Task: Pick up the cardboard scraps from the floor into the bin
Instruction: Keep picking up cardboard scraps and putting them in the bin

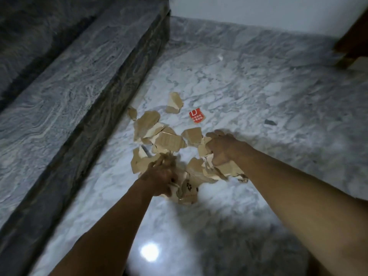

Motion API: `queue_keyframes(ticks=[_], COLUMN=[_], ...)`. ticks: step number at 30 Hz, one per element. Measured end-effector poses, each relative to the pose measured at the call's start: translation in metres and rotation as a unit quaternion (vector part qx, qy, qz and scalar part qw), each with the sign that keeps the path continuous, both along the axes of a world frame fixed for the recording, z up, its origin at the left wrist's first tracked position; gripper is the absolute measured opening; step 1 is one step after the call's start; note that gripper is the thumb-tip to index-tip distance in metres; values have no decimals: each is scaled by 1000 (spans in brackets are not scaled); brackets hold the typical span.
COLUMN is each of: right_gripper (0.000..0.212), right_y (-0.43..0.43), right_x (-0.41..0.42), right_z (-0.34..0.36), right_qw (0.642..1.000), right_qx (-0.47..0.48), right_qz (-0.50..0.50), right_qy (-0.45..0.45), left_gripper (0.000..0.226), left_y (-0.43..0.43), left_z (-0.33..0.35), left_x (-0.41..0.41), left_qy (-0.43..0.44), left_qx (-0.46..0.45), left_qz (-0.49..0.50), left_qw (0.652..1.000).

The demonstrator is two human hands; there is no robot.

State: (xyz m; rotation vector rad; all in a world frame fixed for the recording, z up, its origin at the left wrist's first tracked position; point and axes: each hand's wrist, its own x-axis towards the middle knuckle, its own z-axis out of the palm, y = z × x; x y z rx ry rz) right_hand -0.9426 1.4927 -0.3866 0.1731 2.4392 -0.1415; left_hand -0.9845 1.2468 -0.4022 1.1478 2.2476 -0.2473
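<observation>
Your left hand [160, 176] is gripping cardboard scraps [159, 134] at the pile's near edge, though it is blurred. More are lying loose on the floor [258, 96] beside the step [111, 100]. Your right hand [223, 148] is clutching a bundle. You are best squeezing both handfuls tight before lifting. No bin is showing, so I cannot tell what it is holding.

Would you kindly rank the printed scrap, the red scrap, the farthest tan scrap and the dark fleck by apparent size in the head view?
1. Printed scrap
2. Farthest tan scrap
3. Red scrap, only slightly smaller
4. Dark fleck
</observation>
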Motion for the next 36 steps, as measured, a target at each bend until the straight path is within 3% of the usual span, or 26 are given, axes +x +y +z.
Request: queue_keyframes(ticks=[3, 5, 12, 16, 19, 22, 26, 28, 31, 36], right_gripper=[61, 64, 89, 96, 89, 66, 48, 45, 39, 31], right_y=[-7, -11, -10, -12, -12, -5, 23, 40, 63, 88], right_x=[-12, -14, -18, -22, -25, -21, -10, 2, 30, 78], right_z=[-22, -28, -25, -19, 0, 28, 59, 70, 74, 43], right_qw=[998, 998, 999, 995, 978, 938, 833, 802, 784, 703], right_qx=[20, 33, 27, -65, -151, -233, -340, -347, -332, -329], right_qz=[46, 53, 19, -58, -126, -211, -334, -364, -395, -492], right_qy=[-28, 1, 39, 42, 74, 143, 280, 322, 346, 396], left_gripper=[59, 60, 50, 51, 50, 49, 33, 40, 49, 56], left_y=[-2, -5, -9, -11, -15, -11, -2, 6, 31, 81], left_z=[-17, -26, -16, -1, 11, 29, 43, 42, 41, 31], left_x=[-4, -6, -11, -15, -22, -31, -45, -51, -48, -17], left_qy=[41, 58, 114, 71, -23, -114, -118, -140, -171, -194], left_qx=[9, 50, 81, 97, 169, 195, 170, 158, 129, 133], left_qz=[-54, -66, -48, -2, 115, 230, 237, 235, 200, 132], left_qw=[998, 995, 989, 993, 979, 946, 949, 949, 956, 963])
